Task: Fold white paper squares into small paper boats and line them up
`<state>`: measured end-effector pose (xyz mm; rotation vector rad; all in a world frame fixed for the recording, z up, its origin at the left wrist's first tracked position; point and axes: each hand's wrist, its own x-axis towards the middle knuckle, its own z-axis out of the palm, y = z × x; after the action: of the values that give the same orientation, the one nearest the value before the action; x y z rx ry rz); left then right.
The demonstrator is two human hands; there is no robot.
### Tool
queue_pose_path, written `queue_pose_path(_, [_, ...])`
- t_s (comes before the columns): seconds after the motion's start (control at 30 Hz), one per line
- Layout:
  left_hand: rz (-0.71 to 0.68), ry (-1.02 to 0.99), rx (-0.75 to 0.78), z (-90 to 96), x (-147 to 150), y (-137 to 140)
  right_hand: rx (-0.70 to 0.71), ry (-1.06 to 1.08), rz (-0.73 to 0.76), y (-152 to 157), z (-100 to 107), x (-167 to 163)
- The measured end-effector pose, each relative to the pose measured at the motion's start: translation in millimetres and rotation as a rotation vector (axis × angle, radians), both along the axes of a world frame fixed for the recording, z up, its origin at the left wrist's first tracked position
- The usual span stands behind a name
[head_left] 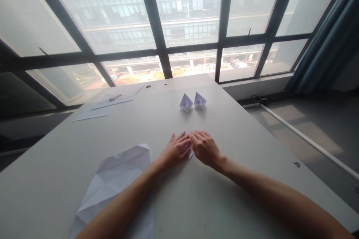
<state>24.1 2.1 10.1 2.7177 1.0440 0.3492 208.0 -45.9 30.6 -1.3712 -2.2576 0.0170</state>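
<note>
A small piece of folded white paper (191,155) lies on the table, mostly covered by my two hands. My left hand (177,147) rests on it from the left, its fingers stretched out and slightly spread. From the right, my right hand (204,145) pinches the paper with curled fingers that meet the left fingertips. Beyond the hands stand two folded paper boats (186,103), side by side and close together. A large creased sheet of paper (117,179) lies at the left, partly under my left forearm.
The white table (241,134) reaches toward large windows. Flat paper sheets (98,106) lie at its far left, with a small pale slender object (114,97) on them. A small dark mark (297,164) sits near the right edge. A blue curtain (322,41) hangs at the right.
</note>
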Motion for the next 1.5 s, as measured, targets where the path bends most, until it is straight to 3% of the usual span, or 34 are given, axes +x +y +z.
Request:
queue_pose_path(0.27, [-0.059, -0.032, -0.025, -1.4, -3, 2, -0.150, 0.110, 0.119, 10, -16, 10])
queue_pose_path(0.5, [0.126, -0.136, 0.054, -7.8, -5, 7, -0.183, -0.134, -0.111, 4, -7, 7])
queue_pose_path(0.63, [0.148, -0.201, 0.056, -10.0, -4, 7, -0.139, -0.209, -0.161, 2, -9, 4])
queue_pose_path(0.83, [0.071, -0.138, 0.040, -10.1, -3, 7, -0.147, -0.117, -0.113, 18, -14, 18])
queue_pose_path(1.03, [0.072, -0.106, -0.009, -10.4, -4, 10, -0.130, -0.008, -0.271, 35, -19, 38])
queue_pose_path(1.23, [0.160, -0.211, 0.053, -11.5, -4, 11, -0.155, -0.099, -0.412, 31, -23, 30])
queue_pose_path(1.5, [0.201, -0.291, 0.080, -15.3, -5, 14, -0.230, -0.016, -0.457, 34, -25, 27])
